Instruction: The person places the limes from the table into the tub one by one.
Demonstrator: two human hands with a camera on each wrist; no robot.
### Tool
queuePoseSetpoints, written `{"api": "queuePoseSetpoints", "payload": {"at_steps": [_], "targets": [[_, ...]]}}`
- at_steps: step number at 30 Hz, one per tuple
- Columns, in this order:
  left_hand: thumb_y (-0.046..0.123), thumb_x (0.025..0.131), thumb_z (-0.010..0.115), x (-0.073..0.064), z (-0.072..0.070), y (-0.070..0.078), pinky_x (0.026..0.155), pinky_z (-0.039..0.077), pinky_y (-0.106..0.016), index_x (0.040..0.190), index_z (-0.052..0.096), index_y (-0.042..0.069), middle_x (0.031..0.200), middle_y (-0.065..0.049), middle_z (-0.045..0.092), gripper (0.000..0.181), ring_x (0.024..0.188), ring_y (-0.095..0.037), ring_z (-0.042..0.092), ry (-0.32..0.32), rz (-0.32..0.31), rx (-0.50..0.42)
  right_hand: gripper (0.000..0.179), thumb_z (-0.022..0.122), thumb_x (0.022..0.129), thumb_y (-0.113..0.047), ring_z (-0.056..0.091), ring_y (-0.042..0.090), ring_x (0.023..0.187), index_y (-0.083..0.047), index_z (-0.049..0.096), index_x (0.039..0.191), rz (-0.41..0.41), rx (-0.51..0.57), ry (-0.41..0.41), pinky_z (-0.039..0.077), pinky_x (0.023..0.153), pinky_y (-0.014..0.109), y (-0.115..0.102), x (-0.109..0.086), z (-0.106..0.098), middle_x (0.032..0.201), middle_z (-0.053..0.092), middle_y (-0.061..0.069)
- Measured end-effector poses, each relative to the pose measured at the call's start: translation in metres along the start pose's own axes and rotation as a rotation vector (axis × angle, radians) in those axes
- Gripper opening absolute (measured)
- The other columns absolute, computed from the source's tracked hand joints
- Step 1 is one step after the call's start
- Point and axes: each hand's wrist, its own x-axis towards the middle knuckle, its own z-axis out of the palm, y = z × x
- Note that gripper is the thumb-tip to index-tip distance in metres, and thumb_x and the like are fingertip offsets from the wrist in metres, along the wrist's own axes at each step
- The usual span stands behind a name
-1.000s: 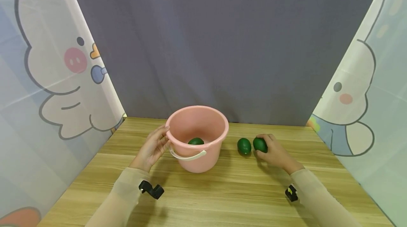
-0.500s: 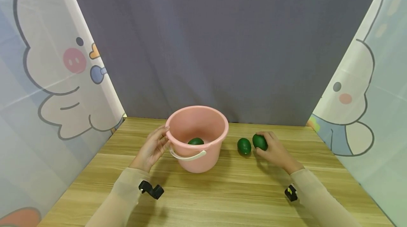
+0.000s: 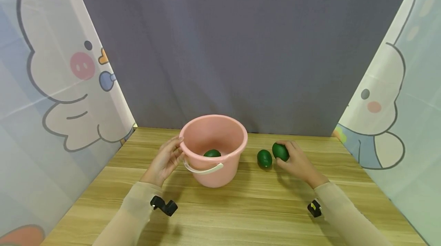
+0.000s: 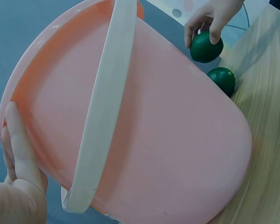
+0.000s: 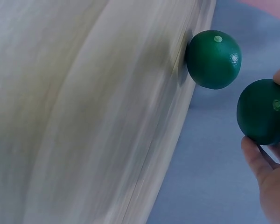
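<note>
Has a dark grey cloth behind the wood-grained table, a pale cartoon-printed sheet left of it, a similar sheet right of it.

No words or numbers can be read here. Near the bottom of the left wrist view, the pink bucket shows a tiny mark, too small to read.

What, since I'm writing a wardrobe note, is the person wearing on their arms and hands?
The left sleeve and right sleeve are long, plain and pale cream. The left hand and right hand have no gloves. Near the left wrist sits an angular black attachment; near the right, a black piece with a small yellow mark.
</note>
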Motion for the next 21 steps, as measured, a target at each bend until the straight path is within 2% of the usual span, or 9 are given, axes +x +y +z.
{"api": "queuePoseSetpoints", "payload": {"at_steps": [13,21], "targets": [[0.009,0.103,0.053,-0.001,0.0,0.001,0.059,0.058,-0.01,0.121,0.053,0.006,0.093,-0.001,0.055,0.018,0.071,-0.006,0.059,0.0,0.001,0.003,0.061,0.075,0.082,-0.01,0.058,0.031,0.097,0.004,0.052,0.136,-0.037,-0.012,0.044,0.061,0.072,0.046,-0.007,0.006,0.0,0.122,0.054,0.024],[0.009,0.103,0.052,-0.001,0.001,0.0,0.058,0.057,-0.01,0.124,0.049,0.005,0.094,-0.001,0.054,0.022,0.071,-0.006,0.059,0.005,0.002,0.012,0.06,0.076,0.082,-0.009,0.058,0.03,0.098,0.003,0.052,0.136,-0.086,-0.009,0.072,0.06,0.073,0.046,-0.012,0.008,0.0,0.123,0.054,0.021]]}}
